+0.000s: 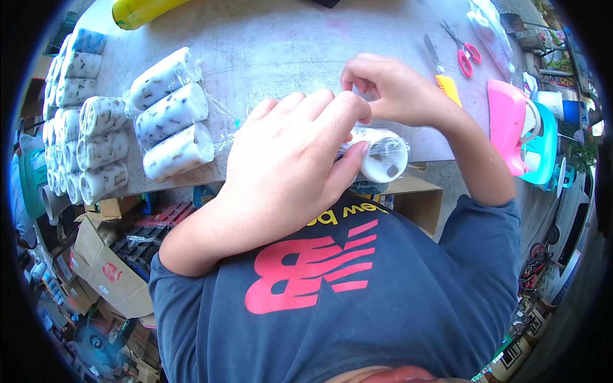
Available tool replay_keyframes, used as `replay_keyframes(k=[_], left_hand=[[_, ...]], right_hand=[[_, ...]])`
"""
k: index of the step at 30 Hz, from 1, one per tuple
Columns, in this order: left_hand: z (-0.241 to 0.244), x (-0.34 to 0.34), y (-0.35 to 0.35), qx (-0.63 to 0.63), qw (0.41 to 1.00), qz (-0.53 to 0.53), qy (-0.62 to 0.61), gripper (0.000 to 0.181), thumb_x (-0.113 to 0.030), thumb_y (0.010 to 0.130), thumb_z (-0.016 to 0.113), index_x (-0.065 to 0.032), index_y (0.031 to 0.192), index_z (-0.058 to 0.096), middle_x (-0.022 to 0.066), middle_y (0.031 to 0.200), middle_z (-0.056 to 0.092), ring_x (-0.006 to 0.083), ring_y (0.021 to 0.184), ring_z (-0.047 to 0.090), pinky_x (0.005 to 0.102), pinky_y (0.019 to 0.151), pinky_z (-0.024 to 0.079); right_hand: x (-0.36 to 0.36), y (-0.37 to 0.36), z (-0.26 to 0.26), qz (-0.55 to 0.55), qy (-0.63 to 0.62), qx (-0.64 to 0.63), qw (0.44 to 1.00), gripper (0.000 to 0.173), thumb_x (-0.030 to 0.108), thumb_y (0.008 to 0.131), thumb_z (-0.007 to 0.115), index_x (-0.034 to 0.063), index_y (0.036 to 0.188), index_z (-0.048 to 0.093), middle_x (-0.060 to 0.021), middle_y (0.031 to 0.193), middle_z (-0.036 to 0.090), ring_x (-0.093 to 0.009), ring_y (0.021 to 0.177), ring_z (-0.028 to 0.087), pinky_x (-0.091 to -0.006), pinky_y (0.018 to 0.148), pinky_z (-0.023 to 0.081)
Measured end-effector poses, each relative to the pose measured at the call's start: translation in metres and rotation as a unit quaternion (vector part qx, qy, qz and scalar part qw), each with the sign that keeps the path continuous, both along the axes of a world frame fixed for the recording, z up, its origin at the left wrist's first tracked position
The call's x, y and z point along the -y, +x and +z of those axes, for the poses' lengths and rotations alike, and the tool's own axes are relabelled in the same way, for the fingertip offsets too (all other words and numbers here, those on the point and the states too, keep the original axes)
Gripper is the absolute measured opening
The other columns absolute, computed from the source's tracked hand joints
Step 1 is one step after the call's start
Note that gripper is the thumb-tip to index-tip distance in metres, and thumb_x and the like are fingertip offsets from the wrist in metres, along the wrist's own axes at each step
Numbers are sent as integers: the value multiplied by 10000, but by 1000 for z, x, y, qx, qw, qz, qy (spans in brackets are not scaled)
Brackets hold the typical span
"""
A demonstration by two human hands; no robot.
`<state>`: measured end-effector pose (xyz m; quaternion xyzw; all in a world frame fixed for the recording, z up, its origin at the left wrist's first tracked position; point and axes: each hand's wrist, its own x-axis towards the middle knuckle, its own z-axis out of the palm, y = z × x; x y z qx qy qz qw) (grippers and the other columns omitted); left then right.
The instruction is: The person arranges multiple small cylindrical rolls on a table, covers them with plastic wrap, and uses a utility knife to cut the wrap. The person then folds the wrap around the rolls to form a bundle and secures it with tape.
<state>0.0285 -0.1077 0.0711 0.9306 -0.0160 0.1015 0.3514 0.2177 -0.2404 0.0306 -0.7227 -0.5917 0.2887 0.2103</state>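
Observation:
My left hand is closed around a white, dark-flecked cylinder wrapped in clear plastic film, at the table's near edge. Its round end faces right, and most of its body is hidden under the hand. Just beyond it, my right hand has curled fingers beside the left knuckles; whether it pinches film cannot be seen. To the left, three similar film-wrapped cylinders lie side by side: the far one, the middle one and the near one. Loose film trails from them towards my left hand.
Several white flecked cylinders are stacked at the table's left. A yellow-handled knife, red-handled scissors and a cloth lie right. Pink and turquoise plastic containers stand beyond the right edge. A yellow cylindrical object lies at the far edge.

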Motion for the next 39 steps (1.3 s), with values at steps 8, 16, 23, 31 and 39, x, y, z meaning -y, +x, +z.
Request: replay_keyframes(k=[8, 16, 23, 31, 39], left_hand=[[5, -41, -29, 72, 984, 6, -162, 318, -182, 818, 702, 7, 1048, 588, 125, 1038, 605, 241, 994, 567, 358, 903, 427], [-1, -48, -56, 29, 998, 47, -32, 353, -144, 589, 862, -78, 904, 718, 123, 1077, 617, 267, 1011, 619, 369, 858, 497], [-10, -51, -50, 66, 991, -5, -113, 203, 28, 670, 767, -34, 789, 615, 145, 1039, 674, 260, 943, 659, 341, 801, 517], [-32, -43, -48, 98, 978, 39, -181, 173, 108, 757, 670, -21, 815, 569, 137, 940, 668, 207, 826, 638, 301, 739, 511], [-41, -52, -44, 83, 966, -67, -235, 230, 114, 804, 522, 0, 965, 640, 169, 1064, 598, 197, 967, 571, 296, 827, 463]], right_hand=[[60, -58, 30, -116, 104, -87, 984, 337, 258, 908, 639, 4, 1129, 644, -155, 1103, 670, -327, 1061, 625, -387, 946, 461], [13, -100, 55, -85, 207, 96, 970, 368, 211, 719, 815, 46, 1017, 675, -88, 1021, 702, -273, 942, 647, -439, 942, 453], [2, -102, 47, -105, 234, 59, 965, 159, 51, 773, 753, 40, 895, 653, -76, 869, 695, -251, 779, 644, -410, 825, 499], [-4, -109, 49, -184, 188, -41, 964, 151, -105, 775, 678, -9, 888, 650, -100, 827, 666, -216, 744, 648, -277, 638, 520], [-7, -103, 46, -116, 189, 41, 974, 209, -117, 750, 649, 12, 912, 671, -89, 892, 664, -209, 811, 637, -307, 697, 516]])
